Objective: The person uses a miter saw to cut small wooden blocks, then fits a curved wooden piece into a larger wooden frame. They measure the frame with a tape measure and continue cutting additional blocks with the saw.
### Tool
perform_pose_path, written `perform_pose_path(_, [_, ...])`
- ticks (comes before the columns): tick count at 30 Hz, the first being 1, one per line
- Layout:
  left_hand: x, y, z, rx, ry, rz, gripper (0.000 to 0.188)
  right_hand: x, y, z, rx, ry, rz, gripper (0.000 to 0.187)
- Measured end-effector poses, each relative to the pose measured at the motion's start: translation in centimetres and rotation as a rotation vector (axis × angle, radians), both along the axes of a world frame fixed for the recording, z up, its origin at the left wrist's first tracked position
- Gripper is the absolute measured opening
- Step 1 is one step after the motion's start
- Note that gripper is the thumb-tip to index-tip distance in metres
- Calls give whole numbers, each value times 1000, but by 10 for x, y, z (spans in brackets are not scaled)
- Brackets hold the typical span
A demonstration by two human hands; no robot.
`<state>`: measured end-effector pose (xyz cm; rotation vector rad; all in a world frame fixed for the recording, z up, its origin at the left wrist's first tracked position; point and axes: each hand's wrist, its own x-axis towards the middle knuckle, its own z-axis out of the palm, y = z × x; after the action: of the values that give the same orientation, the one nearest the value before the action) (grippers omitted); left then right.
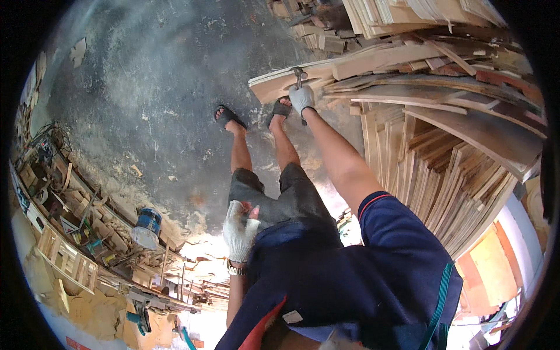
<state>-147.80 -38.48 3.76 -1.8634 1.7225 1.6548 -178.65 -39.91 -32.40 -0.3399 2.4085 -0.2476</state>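
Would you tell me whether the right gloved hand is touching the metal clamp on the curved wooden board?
Touching. The head view shows the right hand in its white glove wrapped round the metal clamp, which sits on the edge of the curved wooden board.

The grey concrete floor (151, 87) carries everything — a heap of wood boards (443, 134) at two o'clock, a blue-topped can (146, 226) at eight o'clock beside a cluttered strip of tools and wood scraps (76, 216), and sawdust (87, 309) lower down.
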Motion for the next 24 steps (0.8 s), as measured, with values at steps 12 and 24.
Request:
perform_pose_path(12, [4, 21, -27, 59, 3, 226, 35, 13, 15, -46, -139, 86, -46, 35])
perform_pose_path(24, [-162, -130, -222, -595, 152, -530, 56, -15, 99, -211, -578, 83, -87, 41])
